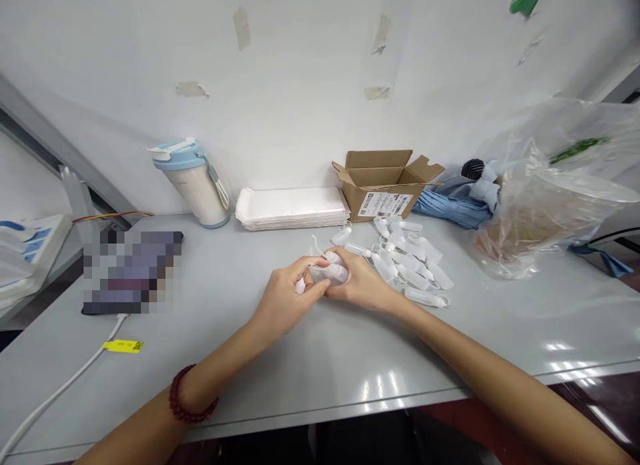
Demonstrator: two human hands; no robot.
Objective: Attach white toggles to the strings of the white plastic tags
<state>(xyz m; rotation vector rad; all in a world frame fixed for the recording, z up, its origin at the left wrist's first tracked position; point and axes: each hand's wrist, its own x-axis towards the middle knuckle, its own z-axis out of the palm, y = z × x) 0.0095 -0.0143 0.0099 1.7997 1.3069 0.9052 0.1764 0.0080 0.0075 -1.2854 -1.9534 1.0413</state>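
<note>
Both my hands meet over the middle of the grey table. My left hand pinches one end of a small clear plastic vial. My right hand grips the same vial from the right, fingers curled round it. Several more clear vials lie in a loose pile just right of my hands. A dark red bead bracelet is on my left wrist.
An open cardboard box and a stack of white trays stand against the wall. A blue-lidded jug is at back left, a phone with a white cable at left, and a clear plastic bag at right.
</note>
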